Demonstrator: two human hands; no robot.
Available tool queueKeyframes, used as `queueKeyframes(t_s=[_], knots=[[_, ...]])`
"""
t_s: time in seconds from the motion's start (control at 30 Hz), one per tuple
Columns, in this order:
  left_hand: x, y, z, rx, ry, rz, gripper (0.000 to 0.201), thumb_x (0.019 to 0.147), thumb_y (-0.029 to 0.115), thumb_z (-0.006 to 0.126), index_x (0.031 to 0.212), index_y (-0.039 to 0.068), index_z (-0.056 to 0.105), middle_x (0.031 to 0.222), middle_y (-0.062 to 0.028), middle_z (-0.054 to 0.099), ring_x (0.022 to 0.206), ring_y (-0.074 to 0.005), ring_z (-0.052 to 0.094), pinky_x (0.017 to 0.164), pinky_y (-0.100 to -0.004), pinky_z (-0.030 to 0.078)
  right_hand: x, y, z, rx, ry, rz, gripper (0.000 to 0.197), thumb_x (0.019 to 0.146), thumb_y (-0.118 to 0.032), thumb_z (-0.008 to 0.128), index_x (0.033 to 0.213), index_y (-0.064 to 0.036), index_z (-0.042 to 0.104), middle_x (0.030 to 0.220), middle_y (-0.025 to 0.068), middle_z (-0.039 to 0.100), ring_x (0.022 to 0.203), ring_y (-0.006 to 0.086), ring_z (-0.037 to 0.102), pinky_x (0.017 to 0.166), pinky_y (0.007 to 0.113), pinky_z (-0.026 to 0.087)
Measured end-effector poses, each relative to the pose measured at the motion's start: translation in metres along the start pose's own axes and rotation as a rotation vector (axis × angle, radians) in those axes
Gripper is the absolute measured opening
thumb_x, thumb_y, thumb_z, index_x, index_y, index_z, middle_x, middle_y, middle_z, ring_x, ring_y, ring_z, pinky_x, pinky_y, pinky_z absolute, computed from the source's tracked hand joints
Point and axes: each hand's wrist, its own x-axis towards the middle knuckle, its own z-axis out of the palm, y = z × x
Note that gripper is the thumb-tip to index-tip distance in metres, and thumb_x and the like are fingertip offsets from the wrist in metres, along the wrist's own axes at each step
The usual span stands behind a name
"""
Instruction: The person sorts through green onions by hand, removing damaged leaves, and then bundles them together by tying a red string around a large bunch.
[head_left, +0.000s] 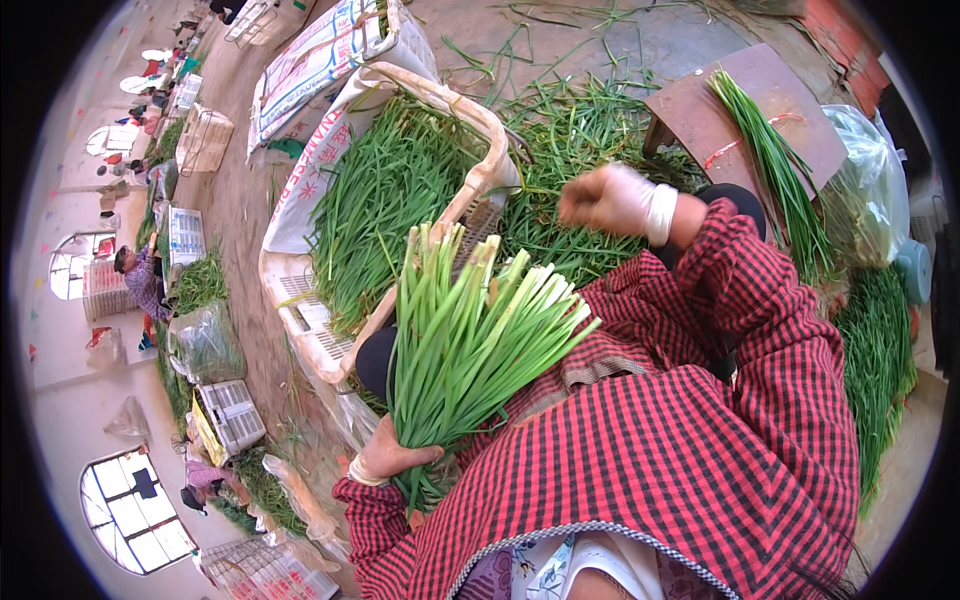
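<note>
My left hand [393, 452] is wrapped round a thick bunch of garlic chives [470, 350], gripping it low on the green leaves. The pale cut ends fan out upward and to the right, over my lap. To the right, my right hand [608, 200] hovers above loose chives, apart from the bunch. A white band circles its wrist. Its fingers look bent but are smeared by motion, so whether they hold anything cannot be made out. Just left of it stands a white plastic basket [490, 135] full of chives [390, 200].
Trimmed leaves [590, 115] litter the floor ahead. At right, a low wooden stool [690, 105] bears a tied bunch of chives [760, 140], near a clear plastic bag [865, 190] and more chives [875, 350]. Co-workers [145, 280] sit among crates [235, 415] at far left.
</note>
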Motion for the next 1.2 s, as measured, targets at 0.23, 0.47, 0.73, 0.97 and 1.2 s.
queueKeyframes(t_s=[0.23,0.47,0.73,0.97,1.2], knots=[[0.007,-0.009,-0.001,0.044,-0.01,-0.013,0.067,0.071,0.008,0.085,0.13,0.0,0.056,0.116,-0.0068,0.068,0.105,-0.0169,0.062,0.097,-0.0339,0.047,-0.028,-0.033,0.011,0.171,-0.128,-0.225,0.031,0.085,-0.035,0.079,0.095,-0.0058,0.072,0.099,0.0109,0.068,0.1,0.0253,0.065,0.092,0.038,0.05],[0.008,0.001,0.002,0.099,-0.025,0.011,0.06,0.072,0.009,0.083,0.127,0.0,0.06,0.115,-0.0061,0.069,0.103,-0.0154,0.062,0.096,-0.0329,0.048,-0.024,-0.038,0.061,-0.604,0.095,-0.357,0.023,0.077,-0.027,0.07,0.087,-0.0079,0.066,0.097,0.0075,0.065,0.094,0.0299,0.062,0.09,0.043,0.048],[0.008,-0.017,0.001,0.028,-0.04,-0.002,0.059,0.071,0.009,0.083,0.126,0.0,0.061,0.112,-0.0054,0.07,0.098,-0.0133,0.062,0.093,-0.0325,0.049,-0.031,-0.03,0.071,0.183,-0.113,-0.146,0.023,0.082,-0.024,0.078,0.088,-0.0054,0.067,0.116,0.0178,0.063,0.112,0.036,0.059,0.096,0.043,0.049],[0.003,-0.008,0.011,0.695,0.267,0.259,0.061,0.073,0.019,0.071,0.133,0.011,0.06,0.102,-0.0154,0.07,0.095,-0.0347,0.067,0.079,-0.0392,0.055,-0.028,0.008,0.022,-0.363,0.283,-0.245,0.003,0.081,-0.012,0.071,0.079,-0.0096,0.069,0.076,0.0112,0.066,0.076,0.0336,0.066,0.066,0.039,0.054],[0.009,0.002,0.014,1.18,0.516,0.274,0.092,0.063,0.006,0.072,0.149,0.027,0.046,0.103,-0.0084,0.064,0.087,-0.0295,0.068,0.073,-0.0403,0.055,-0.021,-0.043,-0.022,0.134,0.103,0.147,0.051,0.085,-0.045,0.073,0.113,-0.002,0.069,0.119,0.0191,0.065,0.112,0.0361,0.061,0.099,0.044,0.048]])
